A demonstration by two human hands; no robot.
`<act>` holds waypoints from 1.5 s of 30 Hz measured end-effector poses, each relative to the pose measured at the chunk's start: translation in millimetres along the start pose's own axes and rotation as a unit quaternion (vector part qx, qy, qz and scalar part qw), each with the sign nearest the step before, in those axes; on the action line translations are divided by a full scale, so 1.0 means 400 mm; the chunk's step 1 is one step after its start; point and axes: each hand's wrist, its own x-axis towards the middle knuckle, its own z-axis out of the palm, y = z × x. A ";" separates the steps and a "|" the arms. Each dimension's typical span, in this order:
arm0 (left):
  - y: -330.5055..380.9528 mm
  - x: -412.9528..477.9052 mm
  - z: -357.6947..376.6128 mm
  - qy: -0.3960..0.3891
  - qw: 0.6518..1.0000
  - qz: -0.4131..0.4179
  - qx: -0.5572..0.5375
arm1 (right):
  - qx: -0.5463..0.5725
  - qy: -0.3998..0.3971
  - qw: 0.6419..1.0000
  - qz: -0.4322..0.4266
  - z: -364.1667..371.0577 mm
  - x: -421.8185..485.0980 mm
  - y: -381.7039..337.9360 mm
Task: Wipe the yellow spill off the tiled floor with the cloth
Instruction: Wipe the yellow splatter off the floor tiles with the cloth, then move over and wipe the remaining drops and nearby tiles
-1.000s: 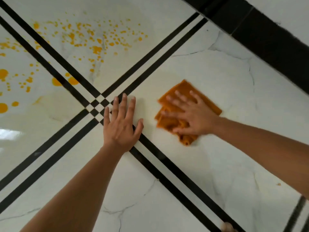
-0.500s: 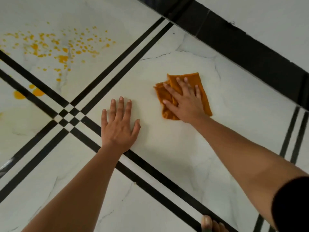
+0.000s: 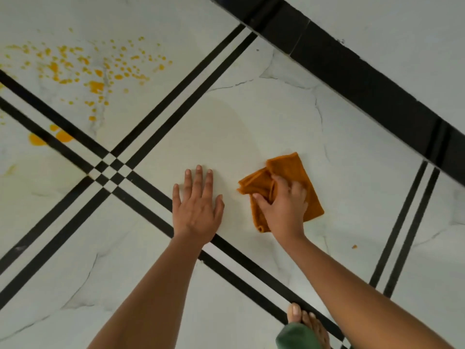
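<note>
The right hand (image 3: 284,210) has drawn the cloth (image 3: 286,190) back toward the body: half a second ago it lay flat and farther out, near the black border, and now it sits bunched, just beside the left hand (image 3: 197,210). The right fingers (image 3: 261,199), spread flat a moment ago, are now curled into the folds, gathering the fabric and pressing it to the floor (image 3: 251,122). The left hand stays planted palm-down, fingers straight and slightly spread, gripping nothing.

The tile under the cloth looks clean apart from a faint film. The yellow spill (image 3: 95,84) remains as scattered drops and two larger blobs on the far-left tiles, across the black stripes (image 3: 151,132), well apart from the cloth. Most of the wiping is likely still ahead.

No containers are in view.
</note>
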 end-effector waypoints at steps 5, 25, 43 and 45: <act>-0.003 -0.067 -0.069 -0.041 0.999 -0.026 -0.017 | 0.061 -0.043 0.996 0.045 -0.069 0.012 -0.065; 0.011 -0.949 -1.269 0.057 0.926 -0.242 -0.284 | 0.405 -0.267 0.859 0.164 -1.178 -0.614 -0.831; -0.508 -1.344 -1.757 0.228 0.783 -0.320 -0.482 | 0.413 -0.370 0.830 0.053 -1.346 -0.879 -1.506; -0.593 -1.305 -1.796 0.226 0.784 -0.313 -0.487 | 0.427 -0.371 0.822 0.064 -1.312 -0.875 -1.592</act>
